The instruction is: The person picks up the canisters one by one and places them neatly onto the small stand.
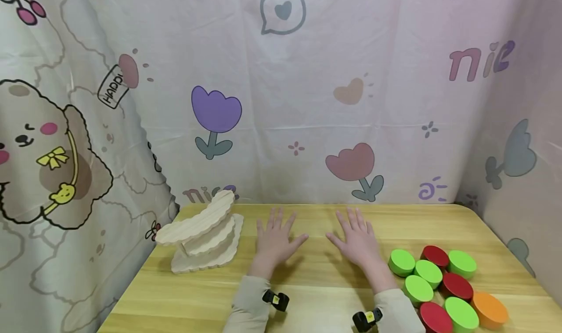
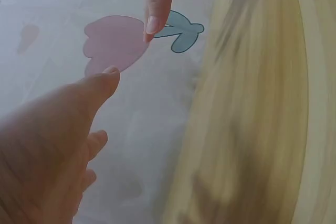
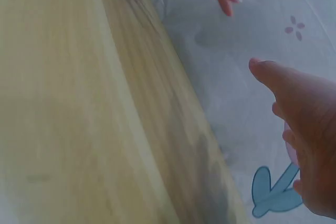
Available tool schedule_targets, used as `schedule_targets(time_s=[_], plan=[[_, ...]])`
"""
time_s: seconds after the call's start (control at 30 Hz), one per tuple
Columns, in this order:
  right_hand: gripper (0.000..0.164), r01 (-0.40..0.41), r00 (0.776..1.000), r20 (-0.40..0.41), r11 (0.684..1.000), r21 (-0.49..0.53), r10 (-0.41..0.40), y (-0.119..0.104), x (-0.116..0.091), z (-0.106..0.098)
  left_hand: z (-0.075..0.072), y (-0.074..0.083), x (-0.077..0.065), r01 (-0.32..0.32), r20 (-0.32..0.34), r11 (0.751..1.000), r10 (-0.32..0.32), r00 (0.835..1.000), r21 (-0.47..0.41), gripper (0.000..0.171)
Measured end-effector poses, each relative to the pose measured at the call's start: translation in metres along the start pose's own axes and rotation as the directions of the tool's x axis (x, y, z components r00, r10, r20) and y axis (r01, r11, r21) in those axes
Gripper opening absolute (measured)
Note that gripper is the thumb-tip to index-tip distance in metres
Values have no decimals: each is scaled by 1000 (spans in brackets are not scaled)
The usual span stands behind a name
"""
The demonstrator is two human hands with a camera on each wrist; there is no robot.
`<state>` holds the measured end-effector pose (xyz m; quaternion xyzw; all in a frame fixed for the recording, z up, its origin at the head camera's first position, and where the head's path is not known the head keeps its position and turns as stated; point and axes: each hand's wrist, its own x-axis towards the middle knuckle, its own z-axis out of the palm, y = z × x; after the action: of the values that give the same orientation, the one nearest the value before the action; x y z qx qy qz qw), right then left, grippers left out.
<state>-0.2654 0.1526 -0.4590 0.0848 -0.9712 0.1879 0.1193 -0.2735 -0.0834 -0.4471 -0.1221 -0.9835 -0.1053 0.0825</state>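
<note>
Our left grip (image 1: 275,245) and right grip (image 1: 359,244) are released over the worktop (image 1: 320,294); we should approach the coloured discs (image 1: 428,274) gently. They crowd together; nudges may spread.

We see a wood-grain tabletop (image 1: 316,294), its far right corner rounded. Beyond it we find a pale printed curtain (image 1: 281,93) bearing a purple tulip (image 1: 216,112), a pink tulip (image 1: 351,163) lower to its right and, near the top, a heart (image 1: 283,10) in a speech bubble (image 1: 283,26). On our left, a side curtain (image 1: 118,216) shows a cartoon animal (image 1: 30,181) with a yellow bow (image 1: 52,157).
</note>
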Motion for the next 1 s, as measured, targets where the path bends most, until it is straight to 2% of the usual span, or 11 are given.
schedule_targets(time_s=[0.2, 0.47, 0.7, 1.0], plan=[[76, 56, 998, -20, 998, 12, -56, -16, 10, 3, -23, -20, -14, 8, -38, 998, -6, 999, 67, 76], [75, 193, 979, -51, 980, -44, -195, -45, 29, 5, -61, -52, -39, 61, -90, 991, -50, 995, 123, 78], [75, 334, 941, -18, 937, -100, -337, -87, 48, 10, -78, -88, -62, 100, -171, 987, -78, 982, 126, 79], [75, 447, 895, 74, 879, -165, -441, -135, 64, 19, -96, -128, -92, 171, -165, 978, -150, 975, 119, 80]])
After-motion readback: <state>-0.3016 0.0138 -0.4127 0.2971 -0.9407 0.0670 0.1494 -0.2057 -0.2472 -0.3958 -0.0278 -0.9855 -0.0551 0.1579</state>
